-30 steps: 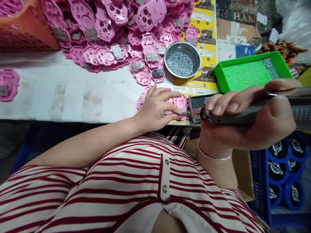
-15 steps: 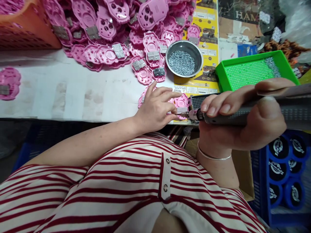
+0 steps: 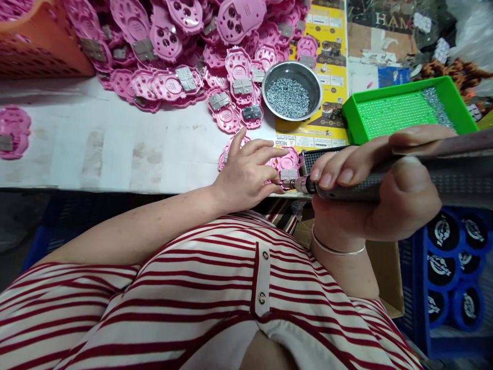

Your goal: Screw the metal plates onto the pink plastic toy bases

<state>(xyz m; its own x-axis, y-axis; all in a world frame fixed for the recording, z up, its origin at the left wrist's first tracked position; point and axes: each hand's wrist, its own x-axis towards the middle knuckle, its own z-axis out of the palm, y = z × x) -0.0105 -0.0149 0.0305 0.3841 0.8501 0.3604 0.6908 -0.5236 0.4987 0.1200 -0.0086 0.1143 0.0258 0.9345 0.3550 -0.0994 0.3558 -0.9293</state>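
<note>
My right hand [image 3: 404, 198] is wrapped around a grey electric screwdriver [image 3: 346, 193] lying nearly level. Its bit points left and meets the near edge of a pink plastic shell [image 3: 288, 158] with a silver metal plate [image 3: 288, 174]. At that same edge, the thumb and index finger of my left hand [image 3: 246, 172] close together right beside the bit. The other left fingers are spread over the pink parts. Another pink shell [image 3: 224, 156] lies partly hidden under this hand. Whatever sits exactly under the bit is hidden by my fingertips.
Behind my hands stand a metal bowl [image 3: 320, 97] of small screws and a green tray [image 3: 393, 110] with more screws. Pink shells [image 3: 239, 67] are heaped at the back, beside an orange basket [image 3: 57, 41]. A blue crate [image 3: 419, 308] with round blue items is below right.
My right hand and the screwdriver have shifted slightly left, closer to my left fingertips. My left hand stays nearly in place.
</note>
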